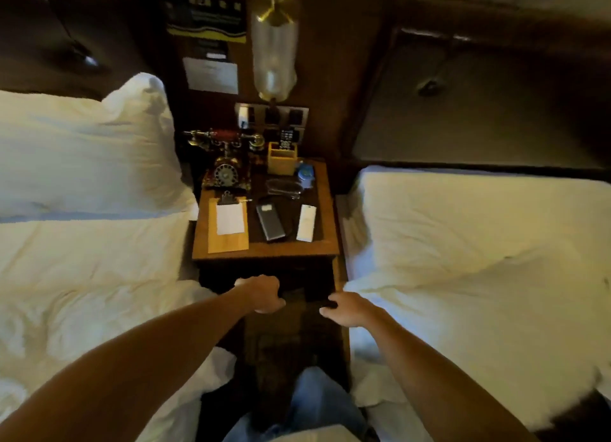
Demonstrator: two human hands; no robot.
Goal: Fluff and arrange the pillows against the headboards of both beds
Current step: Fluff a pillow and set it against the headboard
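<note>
I stand in the gap between two beds with white linen. A plump white pillow lies on the left bed against its dark headboard. The right bed shows only flat white bedding below its dark padded headboard; I see no pillow on it. My left hand hangs in front of the nightstand with its fingers curled in, holding nothing. My right hand is beside it, fingers loosely bent and apart, also holding nothing. Neither hand touches a bed.
A wooden nightstand between the beds carries an antique telephone, a clipboard, a dark power bank, a white remote and a yellow holder. A glass wall lamp hangs above. The aisle is narrow.
</note>
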